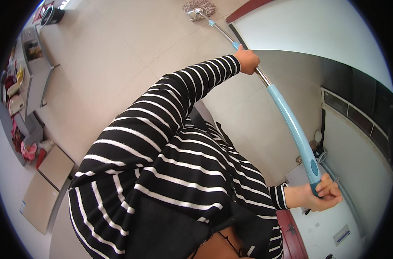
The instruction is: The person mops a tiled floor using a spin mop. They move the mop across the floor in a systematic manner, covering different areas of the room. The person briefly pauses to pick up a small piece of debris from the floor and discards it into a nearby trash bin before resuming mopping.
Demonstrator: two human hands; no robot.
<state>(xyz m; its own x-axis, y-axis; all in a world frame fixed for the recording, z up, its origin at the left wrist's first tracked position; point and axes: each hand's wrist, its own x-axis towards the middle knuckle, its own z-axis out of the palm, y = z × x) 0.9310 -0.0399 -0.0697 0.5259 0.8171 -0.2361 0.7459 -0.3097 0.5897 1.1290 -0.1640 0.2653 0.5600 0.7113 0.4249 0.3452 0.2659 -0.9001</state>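
Note:
A string mop with a light blue handle point(288, 121) and a metal pole runs diagonally before me. My left hand point(248, 61) is closed around the pole about midway along, the arm stretched forward in a black-and-white striped sleeve. At the near end, my right hand point(326, 196) holds the darker blue tip of the handle, its fingers curled. The mop head point(199, 10), with greyish-brown strands around a round metal-coloured disc, lies on the pale tiled floor point(128, 48) at the top of the view, far from both hands.
A reddish-brown edge point(245, 11) and a white panel stand close to the pole on the right. Left are desks with grey partitions point(38, 76), bearing assorted items, and a beige cabinet point(42, 197). A black bin point(52, 16) sits far left. A red door point(290, 233) is lower right.

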